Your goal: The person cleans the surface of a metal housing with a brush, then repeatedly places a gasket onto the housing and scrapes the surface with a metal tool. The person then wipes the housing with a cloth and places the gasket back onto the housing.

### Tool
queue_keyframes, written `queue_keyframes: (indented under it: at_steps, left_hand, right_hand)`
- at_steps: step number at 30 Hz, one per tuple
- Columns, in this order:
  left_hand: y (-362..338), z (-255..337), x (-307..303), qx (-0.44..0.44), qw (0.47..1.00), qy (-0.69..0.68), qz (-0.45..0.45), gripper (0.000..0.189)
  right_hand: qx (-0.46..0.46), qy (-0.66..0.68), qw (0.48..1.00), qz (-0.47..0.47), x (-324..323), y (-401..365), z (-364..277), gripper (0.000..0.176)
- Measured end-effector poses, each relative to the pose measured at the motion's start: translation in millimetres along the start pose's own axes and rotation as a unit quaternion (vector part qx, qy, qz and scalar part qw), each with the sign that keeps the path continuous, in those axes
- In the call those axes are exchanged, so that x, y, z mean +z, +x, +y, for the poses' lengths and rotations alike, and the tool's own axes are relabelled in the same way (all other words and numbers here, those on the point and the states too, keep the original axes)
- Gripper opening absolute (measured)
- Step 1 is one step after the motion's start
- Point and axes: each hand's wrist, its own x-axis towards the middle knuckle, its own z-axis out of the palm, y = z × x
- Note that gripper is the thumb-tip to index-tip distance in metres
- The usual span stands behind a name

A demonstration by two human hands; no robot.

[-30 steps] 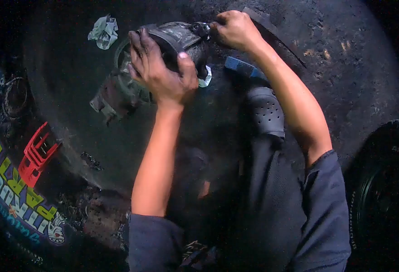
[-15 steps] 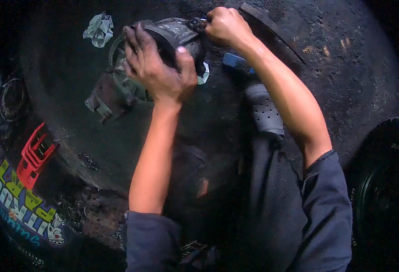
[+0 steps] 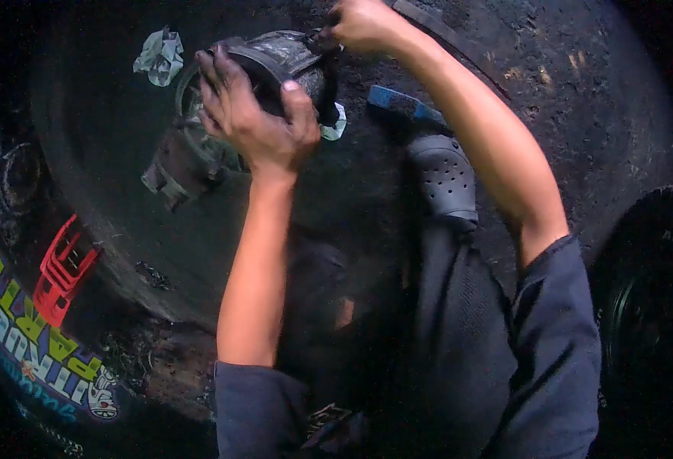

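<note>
My left hand (image 3: 254, 120) grips a dirty, grey metal machine part (image 3: 281, 60) from above, with the thumb wrapped round its right side. The part rests on a dark, greasy floor, and a rusty flanged piece (image 3: 174, 164) sticks out from it at the lower left. My right hand (image 3: 362, 23) is closed at the part's top right corner, on a small fitting or tool that I cannot make out. Both forearms are bare below dark blue sleeves.
A crumpled rag (image 3: 155, 56) lies to the upper left. A blue-handled tool (image 3: 399, 103) and a grey perforated clog (image 3: 445, 180) sit right of the part. A long flat metal strip (image 3: 459, 47) lies at the upper right. A tyre (image 3: 642, 321) stands at the right edge, a lettered sticker (image 3: 34, 336) at the lower left.
Both hands and the machine part have shifted slightly up and left in view. My right hand has moved higher, towards the top edge, still closed at the part's corner.
</note>
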Motion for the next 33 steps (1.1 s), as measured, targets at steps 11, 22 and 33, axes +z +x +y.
queue_keyframes:
  at_steps: [11,22,33]
  left_hand:
    - [1.0,-0.7,0.0,0.014,1.0,-0.006,0.008,0.078]
    - [1.2,0.7,2.7,0.012,0.999,-0.007,0.029,0.08]
    - [5.7,4.5,2.6,0.033,0.998,-0.013,0.048,0.078]
  right_hand:
    - [0.072,-0.015,0.996,0.057,5.9,-13.3,9.1,0.028]
    - [0.096,-0.048,0.989,0.098,10.3,-17.4,-13.4,0.027]
    - [0.121,-0.038,0.986,0.105,24.1,-15.2,-11.2,0.028]
